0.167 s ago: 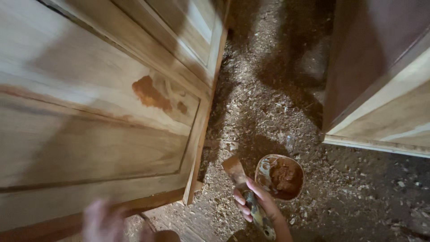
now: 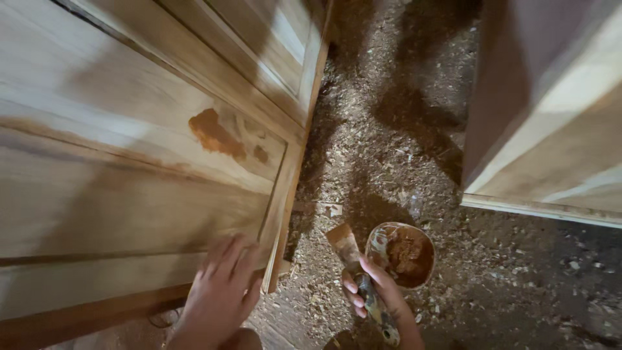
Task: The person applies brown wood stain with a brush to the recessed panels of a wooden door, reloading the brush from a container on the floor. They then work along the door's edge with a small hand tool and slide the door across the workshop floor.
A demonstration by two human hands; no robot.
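Wood door (image 2: 129, 194) steadied under flat, empty left hand (image 2: 220, 291) | right hand (image 2: 379, 288) gripped knife (image 2: 353, 269) beside filler bowl (image 2: 402, 254) | best loaded lightly, pressed flat.

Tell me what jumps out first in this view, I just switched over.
The reddish-brown filler patch on the pale wooden door panel at left. Lower down, the right hand grips a putty knife beside a small tub of brown filler on the sawdust-strewn floor; the left hand rests on the panel.
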